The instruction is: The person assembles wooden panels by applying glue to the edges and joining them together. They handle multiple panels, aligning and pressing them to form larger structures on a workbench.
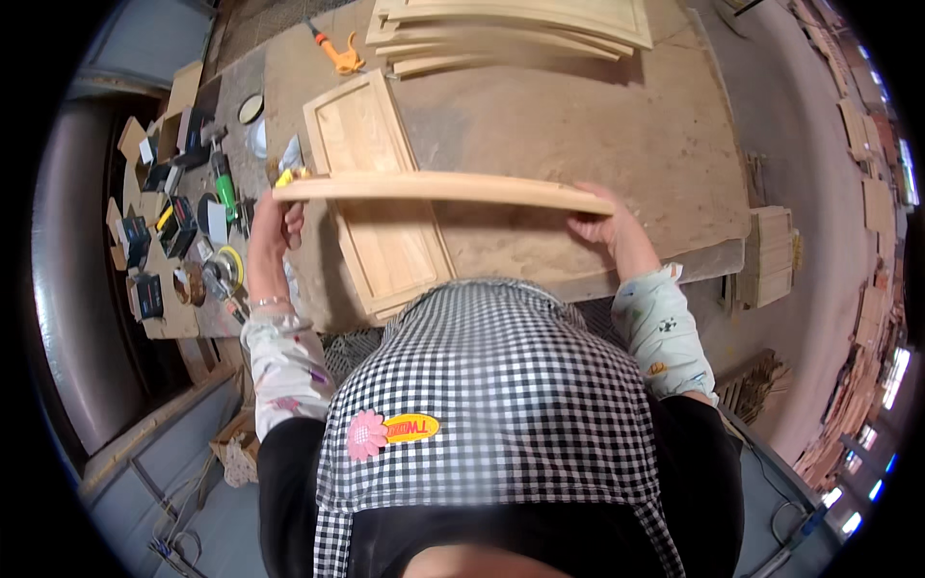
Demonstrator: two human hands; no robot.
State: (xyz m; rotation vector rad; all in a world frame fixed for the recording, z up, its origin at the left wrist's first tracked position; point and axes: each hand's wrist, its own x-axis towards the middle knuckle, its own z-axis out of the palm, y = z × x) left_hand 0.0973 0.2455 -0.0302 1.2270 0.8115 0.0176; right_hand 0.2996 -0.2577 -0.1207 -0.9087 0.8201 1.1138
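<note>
A pale wooden panel [443,188], seen almost edge-on, spans the space between my hands above the table. My left hand [277,229] is closed around its left end, with the fingers curled under. At the other end my right hand [609,229] grips the panel, fingers underneath. Its broad face is turned out of sight. Below it, a framed wooden cabinet door [390,246] lies slantwise on the table, partly covered by the held panel. Something small and yellow [287,177] shows just beyond my left hand.
A stack of similar doors [511,39] sits at the table's far side, beside an orange air blow gun [339,56]. Left are a green power tool [224,178], a round sander [225,272] and several small boxes [146,294]. More wooden panels [769,258] stand beyond the table's right edge.
</note>
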